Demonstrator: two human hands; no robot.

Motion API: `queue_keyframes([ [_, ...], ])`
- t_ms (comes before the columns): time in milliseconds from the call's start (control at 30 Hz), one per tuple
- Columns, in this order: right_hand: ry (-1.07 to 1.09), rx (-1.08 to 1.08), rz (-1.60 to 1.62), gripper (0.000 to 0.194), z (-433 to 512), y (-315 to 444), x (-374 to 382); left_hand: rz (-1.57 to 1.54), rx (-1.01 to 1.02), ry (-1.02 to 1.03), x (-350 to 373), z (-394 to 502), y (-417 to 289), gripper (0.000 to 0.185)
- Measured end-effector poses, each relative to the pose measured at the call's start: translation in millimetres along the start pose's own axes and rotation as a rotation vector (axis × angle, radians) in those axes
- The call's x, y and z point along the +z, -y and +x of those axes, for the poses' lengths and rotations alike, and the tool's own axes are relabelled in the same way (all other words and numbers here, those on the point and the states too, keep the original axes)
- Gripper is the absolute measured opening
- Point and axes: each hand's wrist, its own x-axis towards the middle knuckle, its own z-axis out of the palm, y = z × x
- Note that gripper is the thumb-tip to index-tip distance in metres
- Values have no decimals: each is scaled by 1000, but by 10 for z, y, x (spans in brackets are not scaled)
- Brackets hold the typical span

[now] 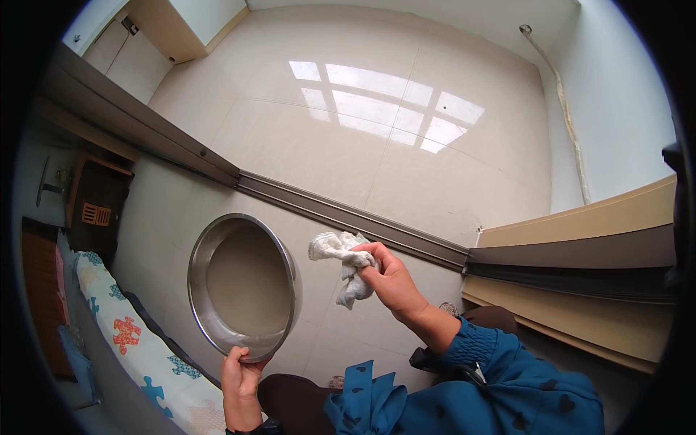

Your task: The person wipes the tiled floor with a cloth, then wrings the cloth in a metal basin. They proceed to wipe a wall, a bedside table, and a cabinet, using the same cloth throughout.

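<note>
My left hand [243, 375] grips the near rim of a round stainless steel basin [197, 304], thumb over the edge. Cloudy, greyish water [250, 283] lies inside the basin. To the right of the basin, my right hand [387, 277] pinches a crumpled, whitish cloth [345, 255] whose folds hang below the fingers. The cloth is held near the metal sliding-door track [348, 217]; whether it touches anything beneath cannot be told. Blue sleeve fabric covers my right forearm above the wrist.
Pale tiled floor [261, 136] spans both sides of the track. A door frame [565, 255] stands at right, with a wrapped pipe [565, 109] along the wall beyond. Puzzle-print fabric [103, 293] and a dark wooden piece of furniture [98, 190] are at left, a cabinet [179, 27] at upper left.
</note>
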Motion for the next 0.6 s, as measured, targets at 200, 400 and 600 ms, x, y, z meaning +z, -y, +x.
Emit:
queue_keyframes([
  [200, -124, -40, 14, 26, 57, 111, -101, -26, -54, -10, 440, -519, -96, 45],
  [400, -130, 78, 62, 27, 24, 162, -223, 6, -89, -81, 665, -940, -197, 65],
  [600, -68, 96, 35, 26, -140, -51, -100, 65, -66, -113, 782, -1294, -328, 43],
])
